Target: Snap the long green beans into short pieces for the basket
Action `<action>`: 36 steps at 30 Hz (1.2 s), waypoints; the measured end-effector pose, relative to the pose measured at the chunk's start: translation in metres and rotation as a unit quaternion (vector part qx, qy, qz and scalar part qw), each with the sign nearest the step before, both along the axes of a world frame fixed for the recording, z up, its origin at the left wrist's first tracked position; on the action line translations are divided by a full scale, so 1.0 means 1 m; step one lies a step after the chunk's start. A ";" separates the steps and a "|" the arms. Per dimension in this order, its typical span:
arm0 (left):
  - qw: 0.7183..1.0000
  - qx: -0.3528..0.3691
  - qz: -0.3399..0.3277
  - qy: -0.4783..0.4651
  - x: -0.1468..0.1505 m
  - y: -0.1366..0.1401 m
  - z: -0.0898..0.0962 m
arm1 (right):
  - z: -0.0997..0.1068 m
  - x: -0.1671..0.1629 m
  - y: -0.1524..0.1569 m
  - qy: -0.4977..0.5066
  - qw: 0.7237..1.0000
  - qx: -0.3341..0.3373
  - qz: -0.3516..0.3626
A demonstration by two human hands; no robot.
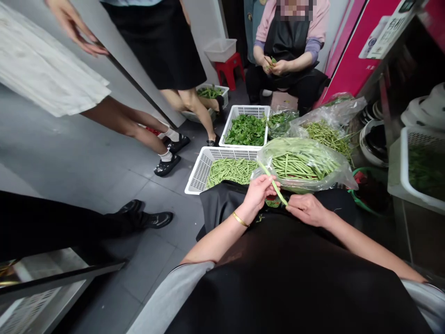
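Left hand point(260, 190) and right hand point(308, 208) share one green bean point(280, 194)

Thumb and fingers of the left hand grasp the bean along its length, while the right fingertips pinch its lower end. It slants above a black apron point(295, 278) spread over the lap, just short of a clear plastic bag point(342, 174) packed with long beans point(299, 164). Left of that bag, a white perforated basket point(198, 176) contains short bean pieces point(232, 171); behind it, a second white basket point(227, 125) holds leafy greens point(246, 130).

Everything stands on a floor of dark grey tiles point(163, 255) with visible joints. Smooth grey panels point(76, 144) line the left side, where people stand in black shoes point(162, 219). At the back, a red plastic stool point(225, 72) carries a translucent tub point(220, 50), and a seated co-worker point(288, 39) in a black apron handles a green sprig point(273, 60).

Beside the co-worker rises a bright pink cabinet point(351, 55). Its white label point(389, 30) pictures a bottle and reads 有机, Chinese for "organic"; the print beneath is blurred, and the small white characters lower on the pink are too small to read.
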State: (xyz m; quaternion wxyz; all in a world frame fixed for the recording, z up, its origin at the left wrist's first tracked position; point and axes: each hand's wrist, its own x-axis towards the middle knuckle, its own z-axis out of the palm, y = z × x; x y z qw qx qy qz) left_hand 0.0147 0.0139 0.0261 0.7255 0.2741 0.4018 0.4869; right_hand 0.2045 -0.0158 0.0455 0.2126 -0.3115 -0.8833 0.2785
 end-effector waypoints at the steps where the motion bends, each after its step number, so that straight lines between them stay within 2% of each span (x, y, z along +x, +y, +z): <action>1: 0.999 -0.002 -0.042 -0.008 0.003 -0.001 0.000 | 0.001 -0.002 -0.005 0.033 0.998 -0.043 0.021; 4: 0.985 -0.009 -0.167 -0.048 0.011 -0.003 0.001 | 0.002 -0.004 -0.015 0.128 0.966 -0.222 0.032; 6: 0.976 -0.007 -0.204 -0.075 0.014 -0.003 0.004 | 0.001 0.004 -0.014 0.131 0.927 -0.351 0.031; 8: 0.973 -0.004 -0.213 -0.089 0.016 0.000 0.007 | -0.001 0.020 -0.006 0.091 0.901 -0.424 0.016; 10: 0.966 -0.012 -0.246 -0.083 0.016 0.001 0.010 | -0.003 0.035 0.007 0.094 0.896 -0.432 -0.046; 11: 0.960 -0.017 -0.270 -0.070 0.017 0.002 0.011 | -0.003 0.041 0.014 0.132 0.891 -0.423 -0.095; 12: 0.954 -0.021 -0.294 -0.051 0.017 0.001 0.012 | -0.003 0.044 0.022 0.190 0.880 -0.410 -0.147; 14: 0.944 -0.021 -0.329 -0.006 0.018 -0.002 0.014 | -0.004 0.044 0.036 0.312 0.840 -0.381 -0.227; 16: 0.942 -0.021 -0.334 0.021 0.017 -0.005 0.014 | -0.004 0.040 0.047 0.380 0.810 -0.354 -0.271; 17: 0.947 -0.021 -0.321 0.024 0.016 -0.006 0.014 | -0.004 0.037 0.049 0.389 0.806 -0.344 -0.283; 18: 0.954 -0.022 -0.297 0.022 0.014 -0.006 0.013 | -0.003 0.034 0.049 0.388 0.808 -0.334 -0.291; 20: 0.975 -0.031 -0.220 0.013 0.009 -0.002 0.008 | -0.002 0.029 0.039 0.364 0.831 -0.298 -0.298; 22: 0.992 -0.053 -0.113 0.017 0.004 0.005 0.002 | 0.000 0.024 0.022 0.326 0.866 -0.231 -0.301; 24: 0.997 -0.062 -0.009 0.045 0.002 0.013 -0.005 | 0.001 0.017 0.006 0.273 0.902 -0.176 -0.284; 26: 0.995 -0.020 0.029 0.095 0.005 0.016 -0.010 | -0.001 0.009 -0.002 0.212 0.935 -0.158 -0.237; 27: 0.993 0.015 0.003 0.121 0.008 0.015 -0.011 | -0.004 0.005 -0.002 0.183 0.948 -0.152 -0.210; 29: 0.979 0.075 -0.103 0.160 0.015 0.010 -0.013 | -0.011 0.000 0.002 0.134 0.968 -0.119 -0.173; 31: 0.960 0.100 -0.185 0.188 0.019 0.002 -0.013 | -0.018 0.002 0.009 0.099 0.978 -0.069 -0.172; 33: 0.946 0.112 -0.214 0.215 0.018 -0.003 -0.013 | -0.023 0.010 0.014 0.062 0.982 -0.046 -0.175; 36: 0.919 0.139 -0.272 0.248 0.013 -0.006 -0.013 | -0.021 0.025 0.014 -0.023 0.993 -0.017 -0.112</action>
